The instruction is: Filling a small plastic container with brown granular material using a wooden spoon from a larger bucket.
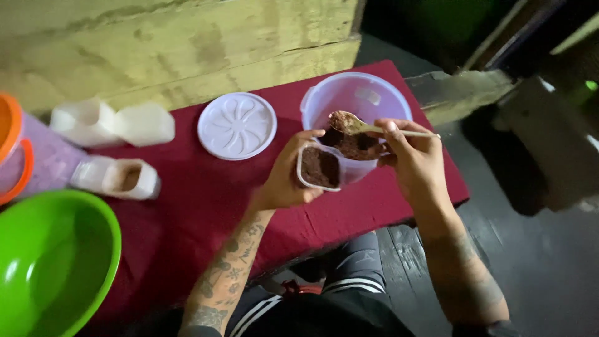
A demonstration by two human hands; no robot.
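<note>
So the big thing here is the dark red tablecloth (pixel 206 206), everything sits on it or hangs just off its front edge. Biggest item on it is the bright green bowl (pixel 50 262), way over at the cloth's left end, partly cut off by the frame. Behind that, at the far left edge, there's a clear jug with an orange rim (pixel 15 150). Near the cloth's back right corner stands a large translucent tub (pixel 359 100) with brown powder heaped at the bottom. Its white round lid (pixel 237 125) lies flat on the cloth just left of it, flower pattern facing up. Left of the lid, toward the wall, are a few white rectangular containers (pixel 112 123), and one more lying on its side (pixel 121 178) a bit closer, opening toward us.

Now the hands. Left hand (pixel 288 178) is wrapped around a small clear container (pixel 319 167), fingers curled on its side, holding it tilted right against the tub's front wall. It's full of the same brown powder. Right hand (pixel 412 156) pinches the handle of a spoon (pixel 352 123), thumb and fingers closed on it, with a heap of powder in the bowl of the spoon, held over the tub's front rim, just above the small container.
</note>
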